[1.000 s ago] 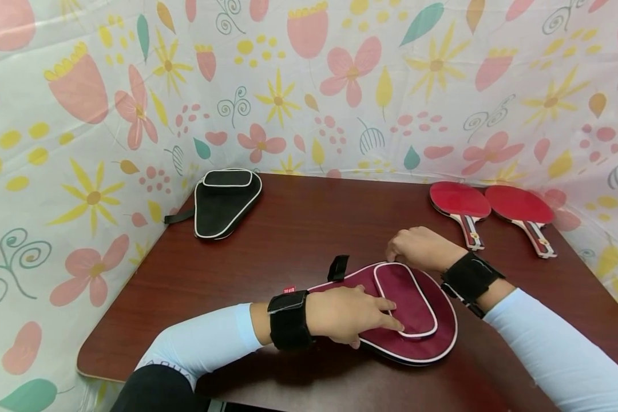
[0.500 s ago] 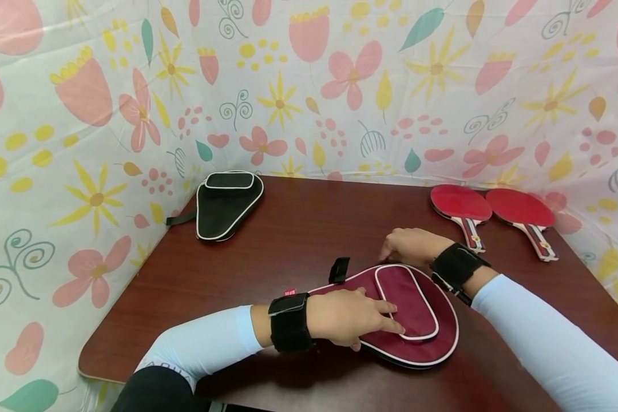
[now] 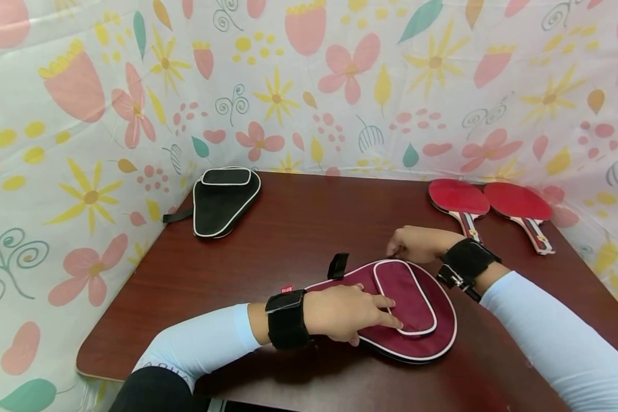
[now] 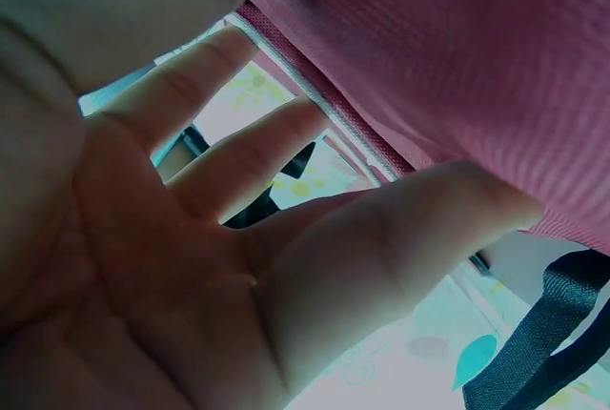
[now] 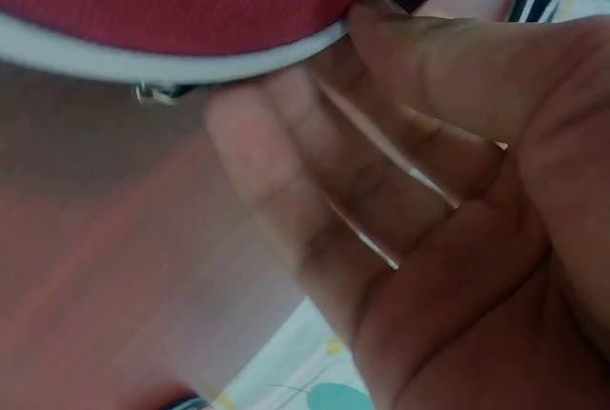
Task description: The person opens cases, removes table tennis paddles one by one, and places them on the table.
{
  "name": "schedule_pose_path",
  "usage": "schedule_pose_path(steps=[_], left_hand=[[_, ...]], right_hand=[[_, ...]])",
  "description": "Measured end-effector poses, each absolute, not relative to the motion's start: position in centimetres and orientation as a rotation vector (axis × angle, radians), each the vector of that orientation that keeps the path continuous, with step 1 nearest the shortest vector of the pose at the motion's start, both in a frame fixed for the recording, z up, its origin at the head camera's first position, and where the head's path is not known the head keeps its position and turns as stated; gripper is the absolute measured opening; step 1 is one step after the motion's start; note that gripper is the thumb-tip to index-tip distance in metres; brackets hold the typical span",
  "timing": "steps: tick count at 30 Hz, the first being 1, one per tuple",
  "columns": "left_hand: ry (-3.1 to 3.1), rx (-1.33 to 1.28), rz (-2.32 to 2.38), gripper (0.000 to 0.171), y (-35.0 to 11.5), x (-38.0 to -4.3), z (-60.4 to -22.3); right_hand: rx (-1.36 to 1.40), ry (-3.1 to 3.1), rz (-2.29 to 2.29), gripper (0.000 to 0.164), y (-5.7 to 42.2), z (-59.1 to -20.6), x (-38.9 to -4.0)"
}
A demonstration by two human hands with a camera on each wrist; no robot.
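A maroon table tennis paddle case with white piping and a front pocket lies near the table's front. My left hand rests on it, fingers spread across the body and the pocket's edge. In the left wrist view, those fingers reach the maroon fabric. At the case's far edge, my right hand pinches the rim. The right wrist view has its thumb at the white piping and the other fingers below. A small metal zipper pull shows under the piping, beside the fingertips. A black strap sticks up from the case.
A black paddle case with a wrist strap lies at the back left of the brown table. Two red paddles, a left one and a right one, lie at the back right. A flowered curtain hangs behind.
My right hand shifted a little left along the case's far edge, then back right, and its wrist has turned slightly. The left hand and the case have stayed in place.
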State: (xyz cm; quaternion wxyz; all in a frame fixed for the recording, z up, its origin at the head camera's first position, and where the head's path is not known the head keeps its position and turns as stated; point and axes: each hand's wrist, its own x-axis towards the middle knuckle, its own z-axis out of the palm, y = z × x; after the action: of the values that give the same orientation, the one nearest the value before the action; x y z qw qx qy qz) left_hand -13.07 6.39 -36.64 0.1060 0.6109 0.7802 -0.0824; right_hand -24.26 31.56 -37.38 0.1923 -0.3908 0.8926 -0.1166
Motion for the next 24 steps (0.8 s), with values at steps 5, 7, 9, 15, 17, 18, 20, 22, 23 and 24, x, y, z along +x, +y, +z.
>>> schedule_pose_path(steps=[5,7,9,15,17,18,20,22,23,24], left_hand=[[2.298,1.782,-0.23,0.08,6.4,-13.1,-36.6],[2.296,1.778,-0.231,0.08,6.4,-13.1,-36.7],[2.294,1.77,-0.234,0.081,6.4,-13.0,-36.7],[2.294,1.777,-0.24,0.081,6.5,-12.9,-37.0],[2.296,1.784,-0.233,0.081,6.5,-13.0,-37.0],[2.298,1.787,-0.231,0.081,6.5,-13.0,-36.9],[2.302,1.791,-0.22,0.08,6.4,-12.9,-36.8],[2.307,1.798,-0.217,0.08,6.4,-12.9,-36.7],[2.31,1.8,-0.221,0.079,6.4,-12.9,-36.7],[2.311,1.804,-0.225,0.079,6.4,-12.8,-36.6]], right_hand=[[-1.04,2.539,-0.304,0.033,32.4,-36.9,-23.7],[-1.011,2.549,-0.322,0.035,32.9,-37.0,-23.4],[-0.978,2.548,-0.354,0.043,33.4,-37.2,-23.2],[-0.959,2.544,-0.425,0.054,35.4,-37.7,-22.1],[-0.956,2.54,-0.455,0.051,35.9,-37.7,-21.8],[-0.967,2.548,-0.462,0.048,36.1,-37.8,-21.7],[-0.989,2.564,-0.48,0.042,36.4,-38.0,-21.5],[-1.021,2.599,-0.479,0.037,36.7,-38.2,-21.4],[-1.044,2.617,-0.471,0.035,36.8,-38.3,-21.4],[-1.064,2.634,-0.46,0.033,36.9,-38.5,-21.4]])
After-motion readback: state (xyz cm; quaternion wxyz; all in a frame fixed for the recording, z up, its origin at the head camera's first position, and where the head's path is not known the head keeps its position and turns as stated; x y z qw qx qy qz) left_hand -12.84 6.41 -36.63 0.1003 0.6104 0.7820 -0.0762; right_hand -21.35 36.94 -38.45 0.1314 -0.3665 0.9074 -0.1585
